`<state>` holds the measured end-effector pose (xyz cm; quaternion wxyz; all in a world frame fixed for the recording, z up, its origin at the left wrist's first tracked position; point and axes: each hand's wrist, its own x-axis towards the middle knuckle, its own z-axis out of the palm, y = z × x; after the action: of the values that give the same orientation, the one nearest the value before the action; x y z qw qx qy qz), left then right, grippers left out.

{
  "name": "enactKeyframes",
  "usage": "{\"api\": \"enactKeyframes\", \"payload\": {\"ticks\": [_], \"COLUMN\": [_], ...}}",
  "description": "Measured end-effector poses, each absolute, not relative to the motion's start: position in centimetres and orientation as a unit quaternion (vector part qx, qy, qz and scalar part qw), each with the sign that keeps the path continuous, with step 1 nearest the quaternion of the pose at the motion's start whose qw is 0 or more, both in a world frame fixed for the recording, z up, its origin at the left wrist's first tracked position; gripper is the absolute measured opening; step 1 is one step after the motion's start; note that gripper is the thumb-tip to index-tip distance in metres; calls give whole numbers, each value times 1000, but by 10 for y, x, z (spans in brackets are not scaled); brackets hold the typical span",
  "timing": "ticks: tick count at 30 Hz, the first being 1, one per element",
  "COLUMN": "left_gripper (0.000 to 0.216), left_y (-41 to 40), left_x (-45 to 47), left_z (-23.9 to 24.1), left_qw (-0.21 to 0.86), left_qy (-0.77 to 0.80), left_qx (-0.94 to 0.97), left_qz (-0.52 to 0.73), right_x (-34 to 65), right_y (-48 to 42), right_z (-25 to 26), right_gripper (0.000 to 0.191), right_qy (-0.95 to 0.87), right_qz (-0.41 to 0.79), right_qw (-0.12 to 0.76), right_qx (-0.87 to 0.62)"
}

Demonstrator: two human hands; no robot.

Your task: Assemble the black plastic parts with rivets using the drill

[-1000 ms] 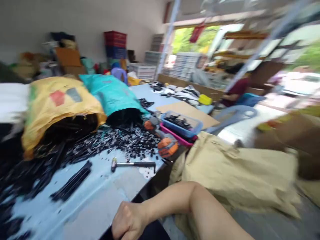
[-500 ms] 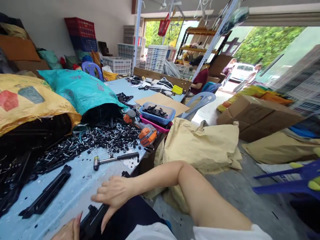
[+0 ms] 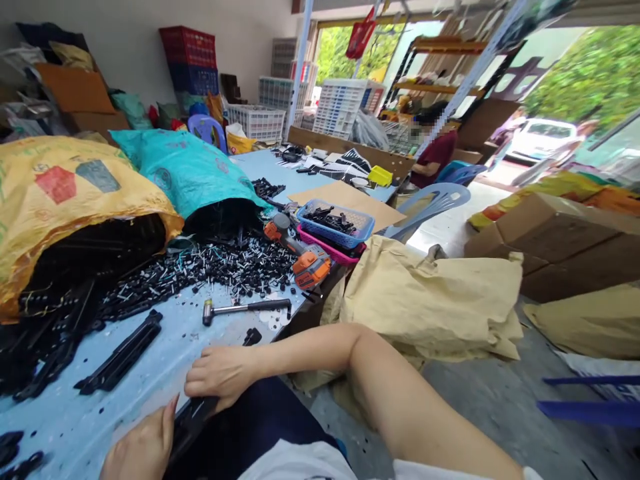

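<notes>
My right hand [image 3: 220,375] rests at the near edge of the light blue table [image 3: 165,363], its fingers curled over a long black plastic part [image 3: 193,420] that lies along that edge. My left hand [image 3: 140,447] touches the same black part from the lower left, fingers together. Another black strip [image 3: 120,353] lies on the table to the left of my hands. A small hammer [image 3: 245,308] lies just beyond my right hand, in front of a spread of small black pieces [image 3: 220,263].
A yellow sack [image 3: 65,193] and a teal sack [image 3: 190,170] spill black parts at the left. An orange power drill [image 3: 303,257] and blue basket [image 3: 335,223] sit mid-table. A tan sack [image 3: 440,300] and cardboard boxes [image 3: 560,247] stand on the floor to the right. A person [image 3: 437,157] sits far off.
My right hand went from a fist below the table edge to the black part at the edge. My left hand came into view and closed in on it. The view swung left.
</notes>
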<state>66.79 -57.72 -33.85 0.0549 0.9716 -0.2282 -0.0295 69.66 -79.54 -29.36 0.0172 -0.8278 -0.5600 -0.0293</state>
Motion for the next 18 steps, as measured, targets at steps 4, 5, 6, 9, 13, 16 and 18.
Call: {"api": "enactKeyframes", "payload": {"ticks": [4, 5, 6, 9, 13, 16, 18], "left_gripper": [52, 54, 55, 58, 63, 65, 65], "left_y": [-594, -597, -598, -597, -599, -603, -604], "left_x": [668, 671, 676, 689, 694, 691, 687], "left_z": [-300, -294, -290, -288, -295, -299, -300], "left_qw": [11, 10, 11, 20, 32, 51, 63], "left_qy": [-165, -149, -139, -132, -95, -91, -87], "left_qx": [985, 988, 989, 990, 993, 993, 992], "left_qz": [-56, -50, -42, -43, -57, -56, -63], "right_x": [703, 706, 711, 720, 713, 710, 715], "right_y": [-813, -818, -822, -824, -806, -787, -779], "right_z": [-291, -288, -285, -278, -276, -278, -279], "right_gripper": [50, 56, 61, 65, 63, 54, 44], "right_qy": [-514, -476, -445, -390, -357, -419, -475], "right_qz": [26, 40, 56, 76, 51, -1, 0], "right_qw": [67, 59, 37, -17, -51, -60, -64], "right_qx": [-855, -876, -893, -918, -931, -906, -878]}}
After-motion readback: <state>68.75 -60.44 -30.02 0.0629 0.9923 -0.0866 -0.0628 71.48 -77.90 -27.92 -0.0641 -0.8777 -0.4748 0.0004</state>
